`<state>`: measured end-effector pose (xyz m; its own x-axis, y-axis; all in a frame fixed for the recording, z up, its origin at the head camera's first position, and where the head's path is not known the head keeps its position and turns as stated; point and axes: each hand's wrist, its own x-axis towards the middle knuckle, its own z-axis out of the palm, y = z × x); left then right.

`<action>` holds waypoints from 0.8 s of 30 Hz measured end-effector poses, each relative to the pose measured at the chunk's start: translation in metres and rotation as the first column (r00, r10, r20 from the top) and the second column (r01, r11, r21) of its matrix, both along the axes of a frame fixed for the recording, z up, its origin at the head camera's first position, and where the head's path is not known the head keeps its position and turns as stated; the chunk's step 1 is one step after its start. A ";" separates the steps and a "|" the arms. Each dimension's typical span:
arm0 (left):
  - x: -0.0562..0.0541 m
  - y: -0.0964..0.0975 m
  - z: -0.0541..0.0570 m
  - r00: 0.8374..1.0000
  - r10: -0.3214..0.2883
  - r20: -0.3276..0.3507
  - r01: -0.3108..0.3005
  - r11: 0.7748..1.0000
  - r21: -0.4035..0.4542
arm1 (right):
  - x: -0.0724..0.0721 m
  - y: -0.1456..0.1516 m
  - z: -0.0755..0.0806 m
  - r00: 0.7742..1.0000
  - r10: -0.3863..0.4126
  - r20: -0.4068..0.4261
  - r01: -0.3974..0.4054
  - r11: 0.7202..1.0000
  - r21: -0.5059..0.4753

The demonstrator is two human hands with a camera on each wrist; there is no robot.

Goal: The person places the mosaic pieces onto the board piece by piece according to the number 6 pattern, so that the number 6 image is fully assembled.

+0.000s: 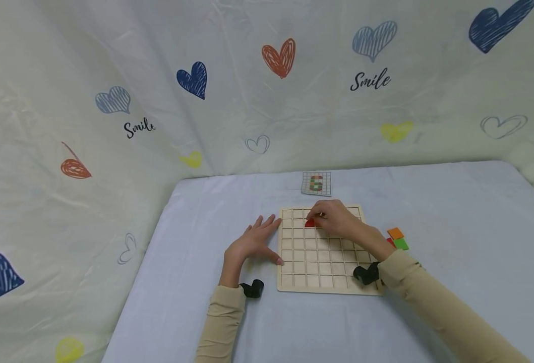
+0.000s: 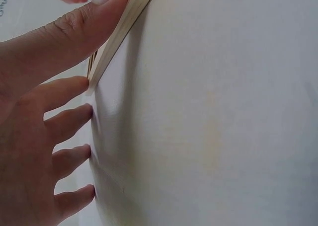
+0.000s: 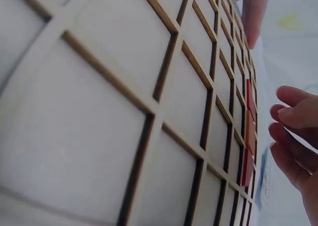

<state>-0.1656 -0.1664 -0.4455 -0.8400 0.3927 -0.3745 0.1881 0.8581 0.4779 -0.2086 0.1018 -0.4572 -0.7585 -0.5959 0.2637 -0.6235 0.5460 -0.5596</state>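
Note:
A wooden grid board lies on the table. My left hand is spread at its left side, thumb at the edge of the board; the left wrist view shows its other fingertips along the board's corner and the cloth. Over the far rows is my right hand, its fingers loosely bent just off the tiles. A red tile with a curved side shows beneath its fingertips. In the right wrist view, an orange tile sits in the grid between two red ones, and nothing shows between the fingers.
Beyond the board lies a small pattern card with a coloured figure on a grid. Right of the board are loose tiles: orange, green and red, partly behind my right forearm. A curtain printed with hearts hangs behind the table.

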 end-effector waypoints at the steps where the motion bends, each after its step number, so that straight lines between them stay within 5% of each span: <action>1: 0.000 0.000 0.000 1.000 0.001 0.001 -0.001 1.000 0.001 | 0.002 0.003 0.001 1.000 0.000 0.003 0.000 1.000 -0.001; 24: 0.000 0.000 -0.003 1.000 0.000 0.005 0.000 1.000 -0.013 | 0.051 0.063 0.002 0.982 -0.181 0.044 0.180 0.983 0.030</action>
